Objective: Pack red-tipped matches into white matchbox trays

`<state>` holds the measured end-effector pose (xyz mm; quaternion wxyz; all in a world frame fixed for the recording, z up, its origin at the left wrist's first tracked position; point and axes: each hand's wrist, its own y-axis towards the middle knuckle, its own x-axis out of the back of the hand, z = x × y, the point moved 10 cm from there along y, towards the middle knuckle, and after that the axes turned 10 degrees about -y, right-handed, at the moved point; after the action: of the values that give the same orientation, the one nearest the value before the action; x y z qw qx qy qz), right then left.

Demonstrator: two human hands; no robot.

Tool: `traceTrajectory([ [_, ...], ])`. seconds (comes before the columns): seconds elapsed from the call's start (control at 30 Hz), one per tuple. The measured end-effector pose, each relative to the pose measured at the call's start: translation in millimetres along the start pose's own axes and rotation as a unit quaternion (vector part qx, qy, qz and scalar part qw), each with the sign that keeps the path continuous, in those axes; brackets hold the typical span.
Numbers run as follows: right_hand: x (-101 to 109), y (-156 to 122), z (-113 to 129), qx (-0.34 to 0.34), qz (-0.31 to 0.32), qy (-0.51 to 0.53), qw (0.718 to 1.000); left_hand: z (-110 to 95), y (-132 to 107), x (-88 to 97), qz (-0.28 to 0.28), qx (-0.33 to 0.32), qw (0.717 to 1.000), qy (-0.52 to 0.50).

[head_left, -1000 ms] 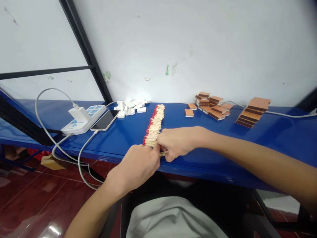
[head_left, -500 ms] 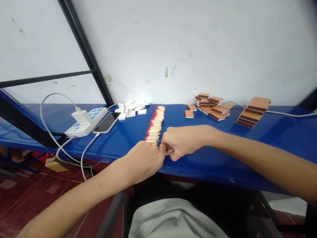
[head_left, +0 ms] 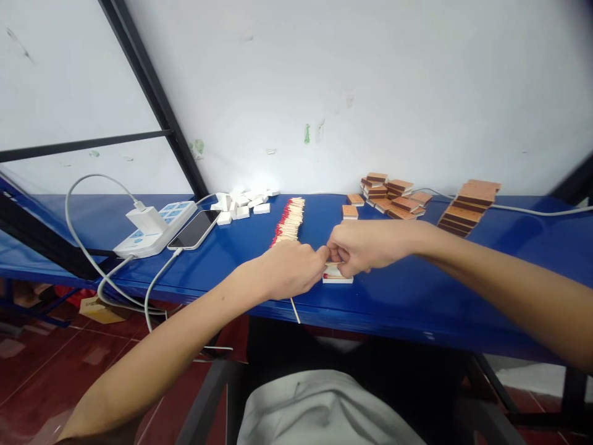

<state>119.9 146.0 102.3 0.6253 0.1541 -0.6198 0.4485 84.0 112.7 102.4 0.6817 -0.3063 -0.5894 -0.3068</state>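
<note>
My left hand (head_left: 294, 269) and my right hand (head_left: 364, 244) meet fingertip to fingertip over a small white matchbox tray (head_left: 338, 280). Both are closed in a pinch around matches (head_left: 332, 264), which my fingers mostly hide. One red match head shows inside the tray, near its front wall. Just beyond my left hand runs a long row of red-tipped matches (head_left: 290, 219), its near end covered by the hand. Below that hand, a loose matchstick (head_left: 295, 311) lies across the table's front edge.
Several white trays (head_left: 241, 207) are heaped at the back. Closed brown matchboxes (head_left: 384, 193) are piled right of centre, and matchbox sleeves (head_left: 470, 207) stand stacked farther right. A phone (head_left: 194, 229) and a power strip (head_left: 162, 228) with white cables lie left on the blue table (head_left: 393, 309).
Both hands have moved right, from the near end of the match row to over the white tray, which now shows. The loose matchstick at the table edge has come into view.
</note>
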Motion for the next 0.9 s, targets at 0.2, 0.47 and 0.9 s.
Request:
traceTrajectory([
  [0.2, -9.9, -5.0, -12.3, -0.036, 0.029, 0.025, 0.999, -1.8, 11.9, -6.8, 0.007, -0.001, 0.999, -0.038],
  [0.47, -19.4, -5.1, -19.6, -0.068, 0.048, 0.067, 0.994, 5.1, -24.1, 34.7, -0.069, 0.030, 0.991, -0.113],
  [0.9, -0.9, -11.5, -15.5, -0.049, -0.011, -0.011, 0.999, -32.1, -124.6, -162.9, 0.173, 0.092, 0.952, -0.235],
])
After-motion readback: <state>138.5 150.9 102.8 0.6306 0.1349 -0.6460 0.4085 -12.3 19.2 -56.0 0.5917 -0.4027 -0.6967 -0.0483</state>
